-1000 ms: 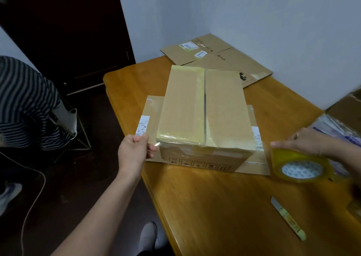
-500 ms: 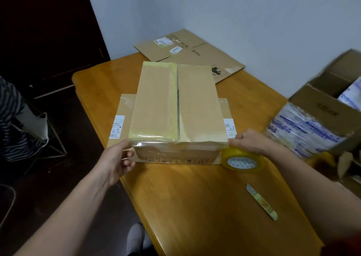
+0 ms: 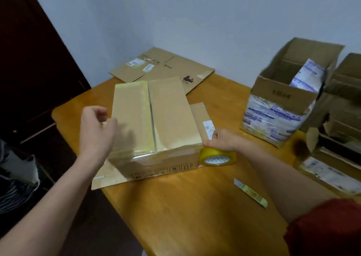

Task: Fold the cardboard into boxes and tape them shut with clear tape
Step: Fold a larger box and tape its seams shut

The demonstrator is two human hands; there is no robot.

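Note:
A folded cardboard box [image 3: 170, 115] with its top flaps closed stands on a flat cardboard sheet [image 3: 109, 177] on the wooden table [image 3: 185, 212]. Glossy tape covers its left top flap and front top edge. My right hand [image 3: 224, 140] grips the yellowish roll of clear tape [image 3: 216, 157] against the box's front right corner. My left hand [image 3: 95, 130] is blurred and hovers over the box's left edge, fingers loosely curled with nothing plainly held.
Flattened cardboard [image 3: 166, 68] lies at the table's far end by the wall. An open box with printed packets [image 3: 283, 99] and more boxes [image 3: 343, 107] crowd the right side. A small cutter [image 3: 251, 193] lies near the front. A person in striped clothing [image 3: 11, 177] sits at the left.
My left hand has left the box's front left corner and risen over its left edge. My right hand stays with the roll at the front right corner. The view has swung right.

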